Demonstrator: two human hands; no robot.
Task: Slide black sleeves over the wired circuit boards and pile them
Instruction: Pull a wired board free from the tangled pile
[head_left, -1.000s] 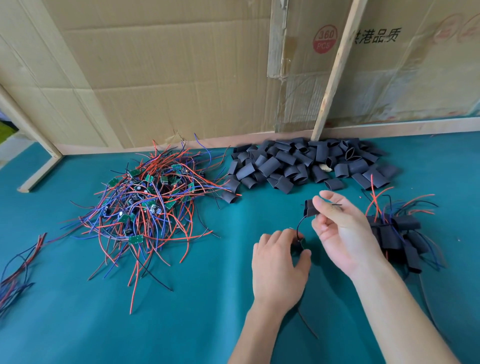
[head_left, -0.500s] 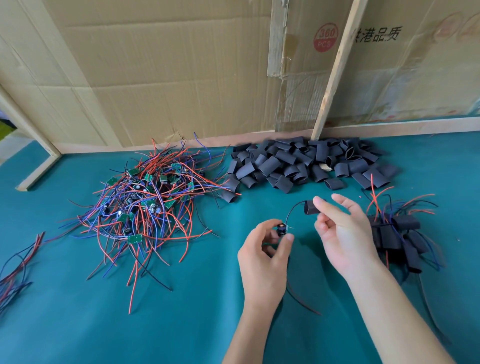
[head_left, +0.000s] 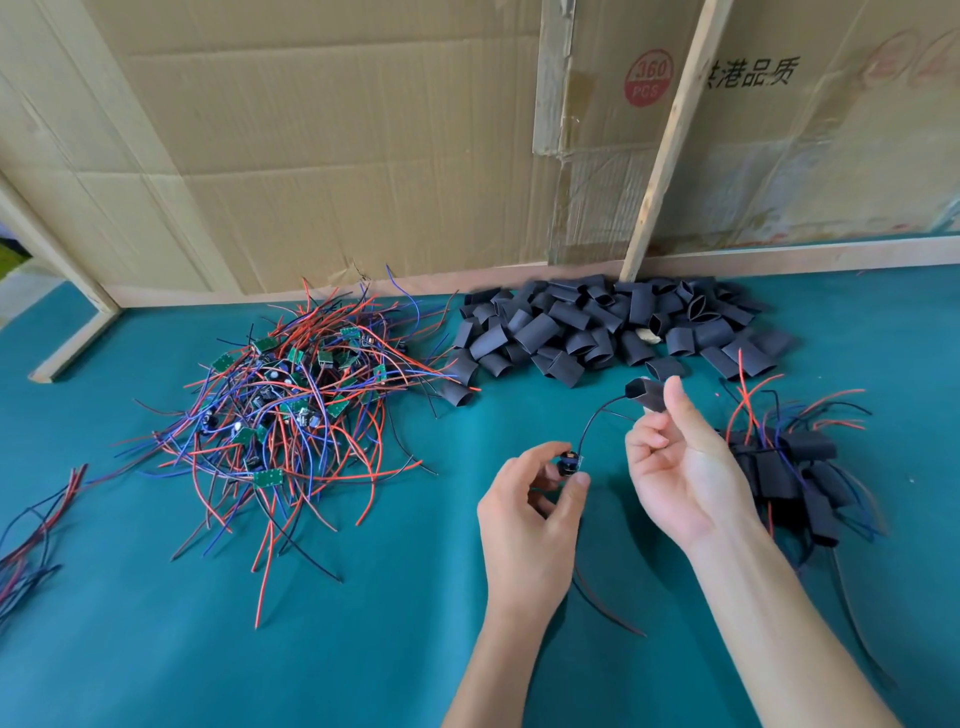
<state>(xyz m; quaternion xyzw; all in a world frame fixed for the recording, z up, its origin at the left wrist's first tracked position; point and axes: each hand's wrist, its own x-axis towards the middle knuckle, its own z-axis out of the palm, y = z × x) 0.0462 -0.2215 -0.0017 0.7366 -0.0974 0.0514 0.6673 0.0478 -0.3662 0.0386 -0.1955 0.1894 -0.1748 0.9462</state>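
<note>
My left hand (head_left: 535, 499) pinches a small wired circuit board (head_left: 569, 462) above the teal table. A black wire arcs from the board up into a black sleeve (head_left: 644, 395), which my right hand (head_left: 680, 467) pinches between thumb and forefinger. A tangle of unsleeved boards with red, blue and black wires (head_left: 291, 415) lies to the left. Loose black sleeves (head_left: 597, 327) are heaped at the back. Sleeved boards (head_left: 789, 467) are piled just right of my right hand.
Cardboard sheets (head_left: 337, 156) and a leaning wooden slat (head_left: 670, 140) wall off the back of the teal table (head_left: 156, 623). A few loose wires (head_left: 31, 530) lie at the left edge. Black wires trail on the cloth below my hands.
My left hand rose off the table and turned, now pinching the board in the air. My right hand stayed in place with the sleeve; the wire between them arcs higher.
</note>
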